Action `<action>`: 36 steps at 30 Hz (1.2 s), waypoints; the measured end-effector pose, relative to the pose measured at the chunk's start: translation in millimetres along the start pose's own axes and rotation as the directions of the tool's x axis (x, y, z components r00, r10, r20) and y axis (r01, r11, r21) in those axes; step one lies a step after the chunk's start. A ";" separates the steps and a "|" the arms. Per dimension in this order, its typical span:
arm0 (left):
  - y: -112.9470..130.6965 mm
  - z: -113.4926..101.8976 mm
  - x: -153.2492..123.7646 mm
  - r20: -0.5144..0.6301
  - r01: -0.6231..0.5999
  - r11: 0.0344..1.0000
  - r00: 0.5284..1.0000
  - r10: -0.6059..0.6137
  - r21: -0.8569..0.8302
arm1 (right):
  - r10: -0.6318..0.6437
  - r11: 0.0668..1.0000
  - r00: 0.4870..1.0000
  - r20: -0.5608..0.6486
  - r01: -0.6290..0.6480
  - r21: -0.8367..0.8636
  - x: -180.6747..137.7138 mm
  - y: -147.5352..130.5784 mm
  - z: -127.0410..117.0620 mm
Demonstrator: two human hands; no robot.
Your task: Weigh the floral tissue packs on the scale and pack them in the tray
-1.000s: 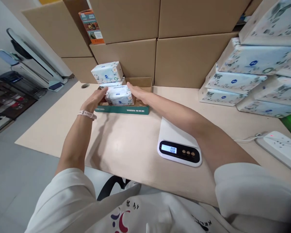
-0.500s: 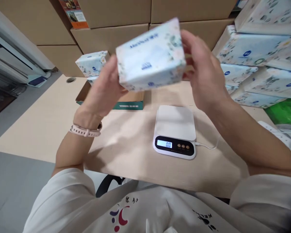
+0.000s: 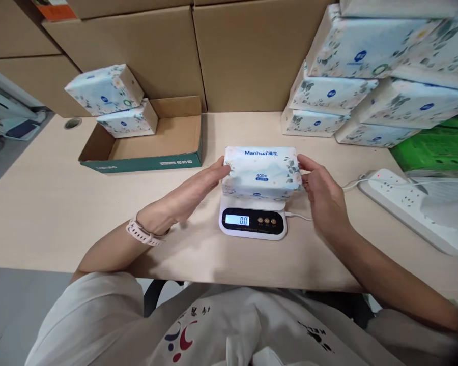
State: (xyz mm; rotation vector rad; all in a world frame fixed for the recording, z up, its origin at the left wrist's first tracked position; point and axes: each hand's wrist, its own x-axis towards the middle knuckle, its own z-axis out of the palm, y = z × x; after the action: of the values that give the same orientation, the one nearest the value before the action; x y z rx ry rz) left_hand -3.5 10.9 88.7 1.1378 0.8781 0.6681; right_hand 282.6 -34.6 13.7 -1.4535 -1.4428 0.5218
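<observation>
Pale wooden table [image 3: 61,213] spreading under the left hand [image 3: 193,190] and right hand [image 3: 322,195]. Brown cartons [image 3: 252,56] standing stacked like a wall beyond both. Grey floor [image 3: 7,305] showing left of the left hand, off the table edge. White power strip [image 3: 400,203] lying right of the right hand. Light falling evenly, shadows soft.

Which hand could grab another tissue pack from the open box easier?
Probably the left hand: both hold the tissue pack, but the open box lies on its side; the right hand is past the scale.
</observation>
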 end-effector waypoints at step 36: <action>26.1 -13.9 -7.9 -0.368 -0.079 0.958 0.929 -0.030 -0.277 | -0.047 0.993 0.975 -0.218 0.068 0.092 -6.1 20.5 -3.0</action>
State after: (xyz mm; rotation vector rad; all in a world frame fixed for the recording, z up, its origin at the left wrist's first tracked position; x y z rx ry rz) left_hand -20.0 18.8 113.2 0.7714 1.0442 1.0185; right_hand 294.2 -37.3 -4.3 -1.3420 -1.2653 0.3808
